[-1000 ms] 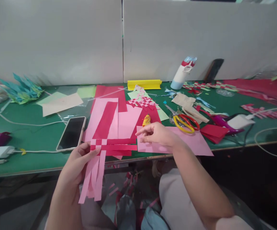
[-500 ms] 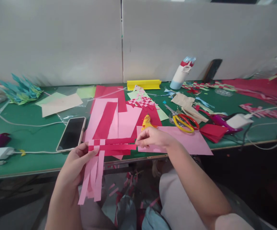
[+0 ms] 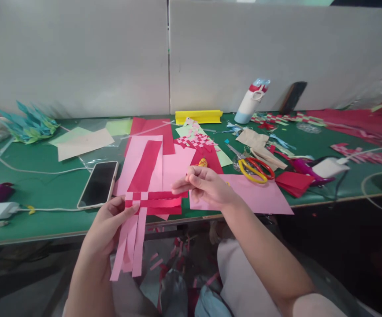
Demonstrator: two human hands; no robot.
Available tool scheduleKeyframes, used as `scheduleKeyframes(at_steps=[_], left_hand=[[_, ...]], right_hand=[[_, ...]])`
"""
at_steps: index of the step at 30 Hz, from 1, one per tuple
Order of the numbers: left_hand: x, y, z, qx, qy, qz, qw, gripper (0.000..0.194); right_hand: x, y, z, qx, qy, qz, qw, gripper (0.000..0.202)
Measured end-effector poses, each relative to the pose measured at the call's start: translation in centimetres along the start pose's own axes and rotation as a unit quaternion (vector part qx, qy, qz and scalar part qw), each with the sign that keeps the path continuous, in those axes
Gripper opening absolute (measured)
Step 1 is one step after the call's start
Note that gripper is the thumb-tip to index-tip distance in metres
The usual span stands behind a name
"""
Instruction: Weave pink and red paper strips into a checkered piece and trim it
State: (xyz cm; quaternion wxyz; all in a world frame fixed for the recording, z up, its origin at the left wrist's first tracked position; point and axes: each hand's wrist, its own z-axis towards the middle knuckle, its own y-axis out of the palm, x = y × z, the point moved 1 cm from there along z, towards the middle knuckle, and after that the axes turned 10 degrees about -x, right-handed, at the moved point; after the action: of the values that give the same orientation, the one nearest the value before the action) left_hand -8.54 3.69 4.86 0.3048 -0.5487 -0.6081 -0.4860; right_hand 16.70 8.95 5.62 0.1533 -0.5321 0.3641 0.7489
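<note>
Your left hand (image 3: 106, 222) is pinching the woven paper (image 3: 137, 199) at its left end, with your thumb on top. The woven paper is at the near edge of the green table (image 3: 48, 165), and it has little red and pink squares. Its pink strips (image 3: 139, 242) hang down past the table edge, and its red strips (image 3: 162, 204) point over to your right hand (image 3: 207, 187). That hand has its fingers partly bent, right by the ends of the red strips – I can't tell if it is pinching one.

A black-screened phone (image 3: 98, 185) lies just to the left of the woven paper. Behind the woven paper, a long red piece (image 3: 144, 165) lies on a pink sheet (image 3: 154, 147). A yellow thing (image 3: 203, 162) peeks out behind your right hand, which hides most of it. To the right, scissors (image 3: 255, 172) with one yellow handle and one red handle lie partly on another pink sheet (image 3: 266, 196), next to some folded red paper (image 3: 294, 182). At the back, a folded yellow paper (image 3: 199, 116) is near the wall (image 3: 243, 48) – and a white and blue bottle (image 3: 250, 103) stands to its right.
</note>
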Motion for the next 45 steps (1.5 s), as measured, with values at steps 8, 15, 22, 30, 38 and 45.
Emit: scheduleKeyframes(at_steps=[8,15,22,30,38,45], left_hand=[[-0.6,0.5,0.5,-0.024,0.0,0.013,1.0,0.038],[-0.8,0.7,0.6,-0.034,0.016,0.026,0.999,0.038],[-0.6,1.0,0.6,-0.025,0.016,0.015,0.999,0.042],[-0.4,1.1,0.3,-0.018,0.019,0.014,1.0,0.045],[-0.1,1.0,0.1,-0.017,0.028,0.015,0.999,0.038],[-0.5,0.5,0.5,-0.024,0.05,-0.012,0.998,0.037]], right_hand=[[-0.5,1.9,0.6,0.042,-0.054,-0.312,0.948,0.016],[-1.2,2.2,1.2,0.002,-0.024,-0.616,0.787,0.011],[-0.5,1.4,1.6,-0.014,0.012,-0.67,0.742,0.016],[-1.8,-1.6,0.6,0.168,-0.001,-0.698,0.696,0.012],[-3.5,-4.2,-1.4,0.38,0.015,-0.668,0.64,0.013],[-3.8,1.4,-1.6,0.13,0.127,-0.469,0.864,0.011]])
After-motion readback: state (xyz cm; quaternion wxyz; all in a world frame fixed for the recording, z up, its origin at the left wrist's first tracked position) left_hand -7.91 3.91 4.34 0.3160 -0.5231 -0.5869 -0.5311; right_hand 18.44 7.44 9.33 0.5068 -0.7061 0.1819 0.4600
